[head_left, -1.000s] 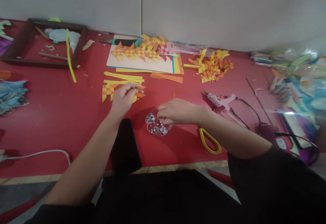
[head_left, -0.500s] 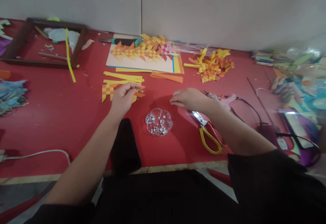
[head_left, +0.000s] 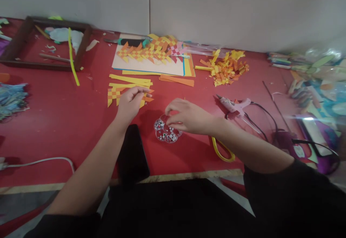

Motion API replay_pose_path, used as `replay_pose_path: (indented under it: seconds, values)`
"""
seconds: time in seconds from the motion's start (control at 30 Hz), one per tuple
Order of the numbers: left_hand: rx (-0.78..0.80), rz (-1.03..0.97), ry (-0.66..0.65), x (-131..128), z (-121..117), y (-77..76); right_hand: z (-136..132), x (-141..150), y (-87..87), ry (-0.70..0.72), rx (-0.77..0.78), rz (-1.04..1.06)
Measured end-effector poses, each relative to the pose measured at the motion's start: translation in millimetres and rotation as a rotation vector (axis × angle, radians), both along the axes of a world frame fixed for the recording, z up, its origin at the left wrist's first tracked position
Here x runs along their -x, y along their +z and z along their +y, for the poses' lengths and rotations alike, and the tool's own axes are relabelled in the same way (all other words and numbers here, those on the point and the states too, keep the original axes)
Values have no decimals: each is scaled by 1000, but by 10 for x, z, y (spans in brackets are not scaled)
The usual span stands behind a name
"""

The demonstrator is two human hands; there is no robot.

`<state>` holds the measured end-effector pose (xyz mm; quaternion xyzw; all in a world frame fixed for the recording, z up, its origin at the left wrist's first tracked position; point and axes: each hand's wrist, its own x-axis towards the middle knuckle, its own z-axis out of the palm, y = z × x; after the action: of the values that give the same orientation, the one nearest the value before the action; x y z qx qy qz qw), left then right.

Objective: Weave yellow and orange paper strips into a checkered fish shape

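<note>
The left hand lies over the woven paper piece, which is yellow and orange in checks and rests on the red desk. The fingers of this hand are bent and the thumb is near them; I cannot tell if its grip pinches the paper or only rests upon it. The right hand is above the clear flower-shaped box, covering its upper right part. Its grip is partly open, with a gap between the thumb and the fingers, and has hold of nothing that can be seen. In the box are many small black-and-white eyes. A dark phone lies near the box, and a yellow handle shows below the right forearm.
</note>
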<state>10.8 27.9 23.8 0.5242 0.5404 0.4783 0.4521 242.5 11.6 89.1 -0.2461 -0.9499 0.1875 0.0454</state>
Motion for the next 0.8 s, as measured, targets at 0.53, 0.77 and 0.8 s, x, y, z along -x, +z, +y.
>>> replay_pose_path:
  seconds: [0.53,0.77,0.8]
  values:
    - [-39,22,-11,18,3,-21,-34,156,-119,10,0,-93]
    - [-37,26,-1,13,4,-2,-68,193,-31,62,24,-168]
    - [-37,26,1,13,5,-2,-67,199,-33,65,24,-175]
